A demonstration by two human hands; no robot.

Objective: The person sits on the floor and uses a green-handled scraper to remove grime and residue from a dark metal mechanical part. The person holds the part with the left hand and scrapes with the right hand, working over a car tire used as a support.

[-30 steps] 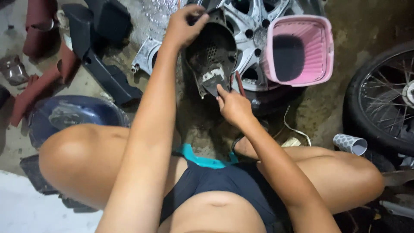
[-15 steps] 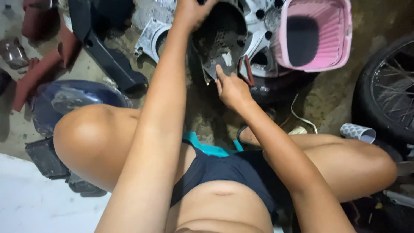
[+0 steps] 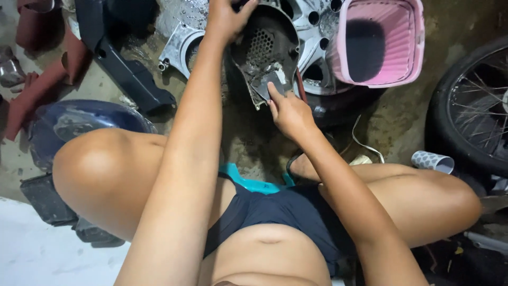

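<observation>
A dark, dirty metal cover with a perforated grille stands tilted on the ground in front of me. My left hand grips its upper rim at the top of the view. My right hand sits at the cover's lower edge, its fingers closed around a small tool with a reddish handle and one finger pressed on a pale scraped patch of the cover. My bare knees are drawn up on either side.
A silver alloy wheel lies behind the cover, with a pink plastic basket on it. A spoked tyre stands at right. Black and red body panels and a blue fairing lie at left.
The view has shifted so the cover and hands sit higher in frame. My right hand stays at the cover's lower edge, its fingers nudged slightly along the pale patch.
</observation>
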